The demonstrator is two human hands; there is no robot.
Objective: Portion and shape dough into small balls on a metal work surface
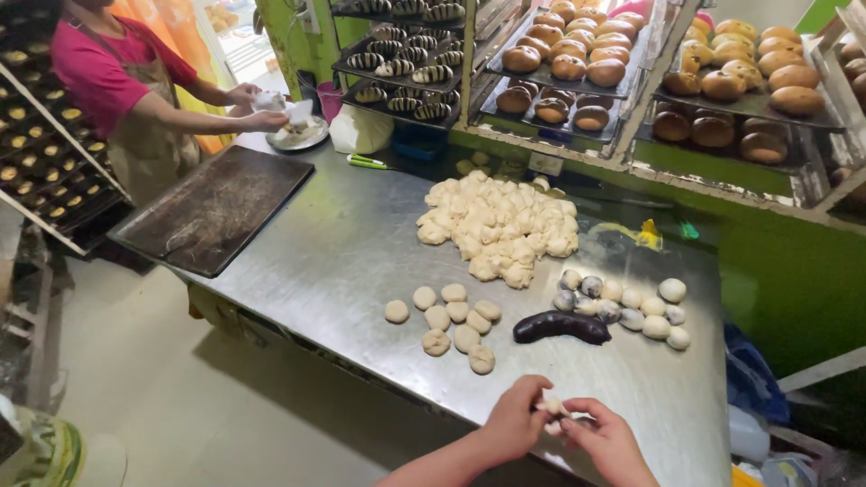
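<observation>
My left hand (512,419) and my right hand (606,440) meet over the near edge of the steel table (343,243), both pinching one small piece of pale dough (553,407). Just beyond them lies a dark purple log of filling (561,326). Left of it sit several flattened dough rounds (456,317). Right of it are several filled balls, white and marbled with purple (631,305). A big heap of cut dough pieces (498,224) sits farther back.
A dark baking tray (215,209) lies at the table's left end, where another person in a red shirt and apron (126,90) handles something white over a metal plate (298,135). Racks of baked buns (577,54) and striped rolls (406,54) line the back.
</observation>
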